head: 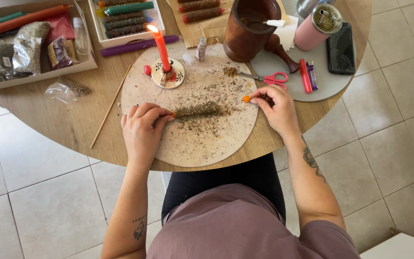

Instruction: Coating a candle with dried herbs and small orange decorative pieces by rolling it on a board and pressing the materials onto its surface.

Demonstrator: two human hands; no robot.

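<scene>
Both hands pinch the ends of an herb-coated candle (pixel 198 110) lying across the board (pixel 188 144) at the desk's six o'clock, left hand (pixel 142 129) and right hand (pixel 276 108) well apart, mid-roll; next, judging by bare orange tips, even turning.

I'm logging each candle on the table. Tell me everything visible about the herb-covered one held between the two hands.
The herb-covered candle lies flat, running left to right on the round pale board. Dried brownish-green herbs coat its middle; both bare ends show orange. The left hand pinches one end, the right hand the other. Loose herb crumbs lie scattered around it.
</scene>
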